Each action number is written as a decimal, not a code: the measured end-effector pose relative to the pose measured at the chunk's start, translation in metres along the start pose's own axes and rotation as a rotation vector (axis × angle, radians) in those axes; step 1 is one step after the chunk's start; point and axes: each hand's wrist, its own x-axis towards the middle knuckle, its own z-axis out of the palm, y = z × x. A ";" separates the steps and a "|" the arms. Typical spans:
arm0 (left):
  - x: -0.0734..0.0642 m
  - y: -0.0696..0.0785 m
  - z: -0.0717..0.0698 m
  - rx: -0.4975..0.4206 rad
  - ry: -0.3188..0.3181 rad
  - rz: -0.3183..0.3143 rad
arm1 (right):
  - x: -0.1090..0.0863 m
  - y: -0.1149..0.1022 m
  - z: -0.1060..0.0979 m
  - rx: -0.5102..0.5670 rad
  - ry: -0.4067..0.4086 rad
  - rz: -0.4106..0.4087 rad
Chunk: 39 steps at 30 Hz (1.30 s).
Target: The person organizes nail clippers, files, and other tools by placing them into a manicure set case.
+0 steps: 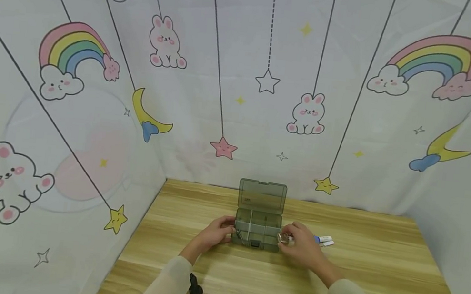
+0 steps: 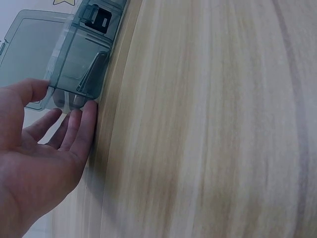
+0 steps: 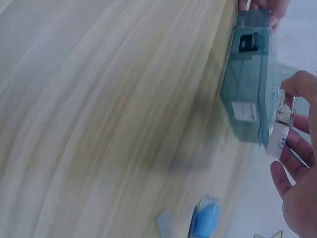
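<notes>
A translucent green compartment box (image 1: 256,242) stands on the table with its lid (image 1: 262,196) raised. In its front left compartment lies a slim dark metal item that looks like nail clippers (image 2: 93,74). My left hand (image 1: 214,233) rests against the box's left end, thumb at the upper rim and loosely straight fingers along the side wall. At the right end, my right hand (image 1: 302,245) pinches a small clear vial-like piece (image 3: 285,108) with a white part bearing a blue mark. It is held right beside the box's right wall; its exact kind I cannot tell.
Just right of my right hand, blue and white pen-like items (image 1: 325,241) lie on the wooden table (image 1: 255,283). A white cloth with printed rabbits, rainbows and stars (image 1: 260,121) hangs behind the table and along both sides.
</notes>
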 end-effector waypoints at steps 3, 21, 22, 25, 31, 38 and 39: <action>-0.001 0.000 -0.001 -0.008 0.007 -0.002 | 0.009 -0.010 0.011 0.004 0.006 0.009; 0.000 -0.003 -0.003 -0.006 -0.012 0.008 | 0.040 -0.048 0.055 -0.039 0.016 0.046; 0.000 -0.003 -0.003 -0.008 -0.014 0.008 | 0.040 -0.049 0.056 -0.042 0.011 0.051; 0.000 -0.004 -0.002 -0.010 -0.015 0.009 | 0.038 -0.052 0.059 -0.054 0.009 0.062; 0.000 -0.004 -0.002 -0.011 -0.012 0.008 | 0.038 -0.051 0.064 -0.048 0.027 0.074; -0.001 -0.003 -0.002 -0.010 -0.011 0.003 | 0.033 -0.043 0.058 -0.026 0.030 0.051; -0.001 -0.003 -0.003 -0.011 -0.011 0.003 | 0.032 -0.041 0.055 -0.024 0.032 0.039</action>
